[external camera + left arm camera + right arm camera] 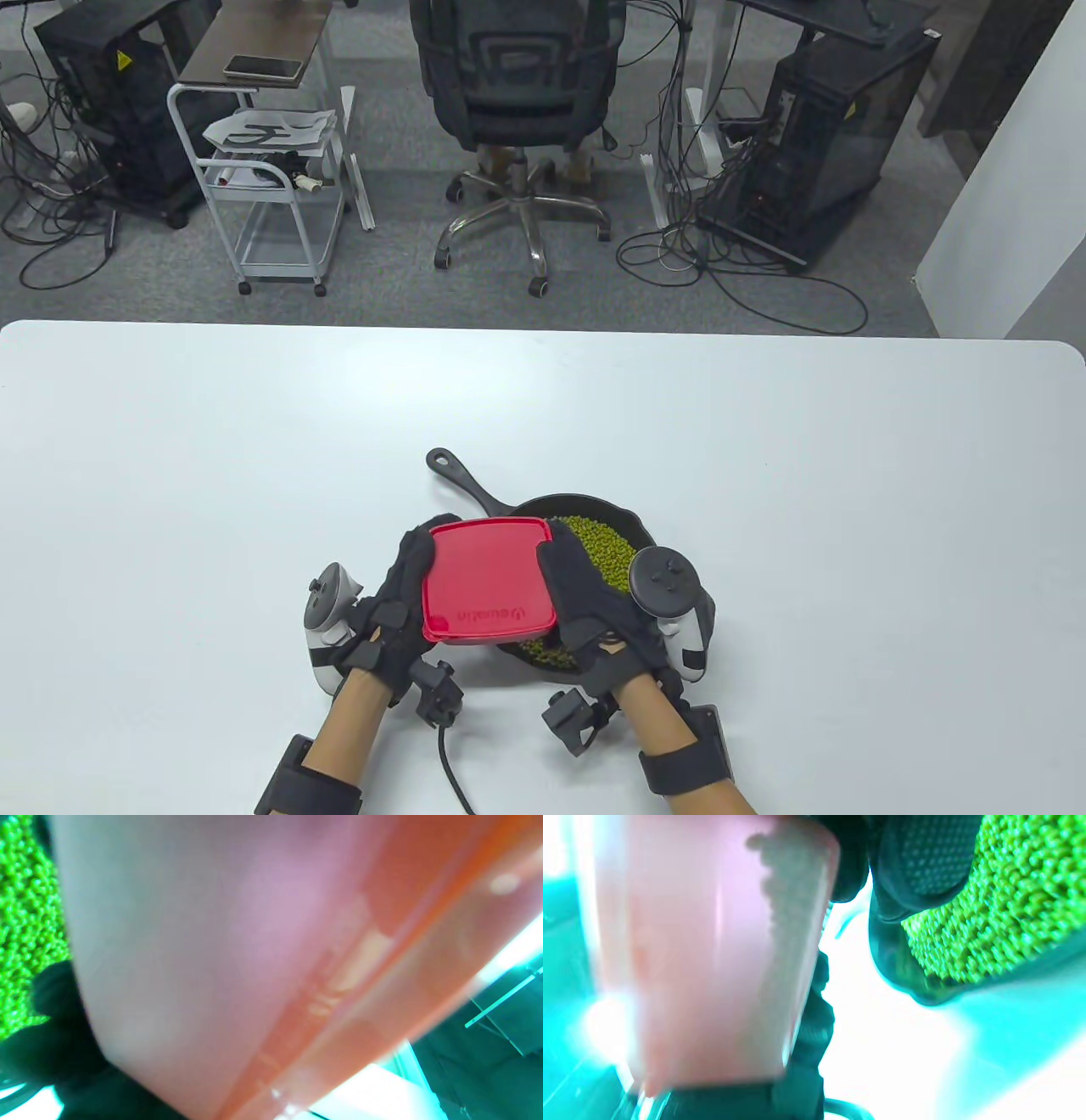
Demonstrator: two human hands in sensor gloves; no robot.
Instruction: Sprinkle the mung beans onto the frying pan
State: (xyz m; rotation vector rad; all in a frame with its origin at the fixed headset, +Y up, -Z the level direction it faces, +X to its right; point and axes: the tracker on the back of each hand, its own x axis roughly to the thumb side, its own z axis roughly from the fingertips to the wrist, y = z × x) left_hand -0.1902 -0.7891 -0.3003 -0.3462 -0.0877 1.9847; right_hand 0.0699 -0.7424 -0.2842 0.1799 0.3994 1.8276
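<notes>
A black cast-iron frying pan [632,525] sits near the table's front middle, its handle [462,477] pointing up-left. Green mung beans [604,543] cover its floor; they also show in the left wrist view [25,916] and the right wrist view [1005,912]. A clear container with a red lid [486,587] is held over the pan's left part. My left hand [399,607] grips its left side. My right hand [585,607] grips its right side. The container's side [237,955] fills the left wrist view and shows blurred in the right wrist view [704,955].
The white table [254,441] stretches wide around the pan. A cable [450,764] runs from my left wrist to the front edge. Beyond the table's far edge stand an office chair [517,102], a white cart [271,187] and computer towers.
</notes>
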